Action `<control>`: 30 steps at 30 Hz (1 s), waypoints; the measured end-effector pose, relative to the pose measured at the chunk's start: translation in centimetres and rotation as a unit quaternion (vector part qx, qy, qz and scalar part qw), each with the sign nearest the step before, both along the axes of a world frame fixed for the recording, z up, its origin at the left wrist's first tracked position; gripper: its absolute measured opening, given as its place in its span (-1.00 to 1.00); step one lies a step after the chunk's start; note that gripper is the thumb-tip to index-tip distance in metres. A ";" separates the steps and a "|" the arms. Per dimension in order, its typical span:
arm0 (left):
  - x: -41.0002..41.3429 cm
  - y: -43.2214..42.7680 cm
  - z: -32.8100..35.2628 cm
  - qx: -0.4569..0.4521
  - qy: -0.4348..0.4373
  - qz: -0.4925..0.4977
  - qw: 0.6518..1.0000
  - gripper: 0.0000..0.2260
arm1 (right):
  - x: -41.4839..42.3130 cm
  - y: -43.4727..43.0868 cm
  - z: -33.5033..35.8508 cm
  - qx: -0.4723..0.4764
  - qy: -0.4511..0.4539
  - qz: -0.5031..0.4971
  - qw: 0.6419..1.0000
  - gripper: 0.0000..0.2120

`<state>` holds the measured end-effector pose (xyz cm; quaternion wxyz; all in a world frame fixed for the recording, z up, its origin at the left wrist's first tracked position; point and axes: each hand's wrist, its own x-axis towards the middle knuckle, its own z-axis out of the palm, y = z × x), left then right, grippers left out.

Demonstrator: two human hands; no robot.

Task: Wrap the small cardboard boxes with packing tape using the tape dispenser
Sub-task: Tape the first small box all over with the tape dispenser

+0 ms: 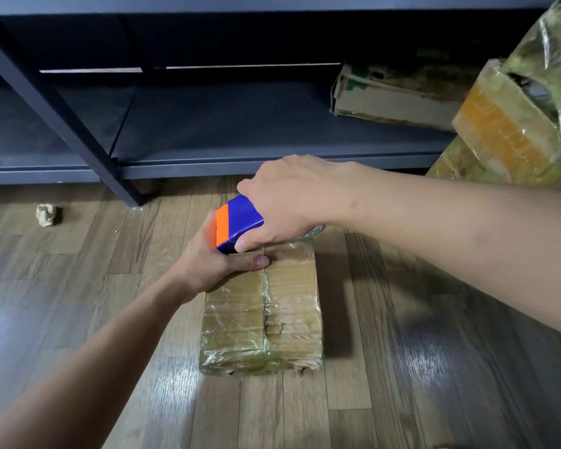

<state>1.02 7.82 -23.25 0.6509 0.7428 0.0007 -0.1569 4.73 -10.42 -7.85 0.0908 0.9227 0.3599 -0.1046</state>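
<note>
A small cardboard box (272, 319) lies on the wooden floor in the middle of the head view, its top and near side covered in shiny clear tape. My right hand (292, 202) grips a blue and orange tape dispenser (237, 223) and holds it against the box's far end; the tape roll is mostly hidden under the hand. My left hand (214, 257) grips the box's far left corner, thumb laid flat on the top and fingers hidden behind the edge.
A dark metal shelf rack (120, 176) stands just beyond the box, with a torn carton (389, 95) on its low shelf. Taped cardboard boxes (512, 124) are stacked at the right. A crumpled wad of tape (47, 214) lies on the floor at left.
</note>
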 end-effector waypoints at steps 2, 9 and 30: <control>0.1 0.2 -0.4 -0.006 -0.002 0.002 1.000 -0.10 | -0.2 0.1 0.1 -0.003 -0.004 0.005 1.000 -0.35; 0.2 0.5 -1.0 -0.015 0.000 0.000 1.000 -0.10 | -0.5 0.4 0.1 0.000 -0.010 0.008 1.000 -0.27; 0.0 1.0 -0.2 0.050 -0.022 0.012 0.998 -0.12 | -0.8 0.5 0.2 0.034 0.025 0.033 0.999 -0.43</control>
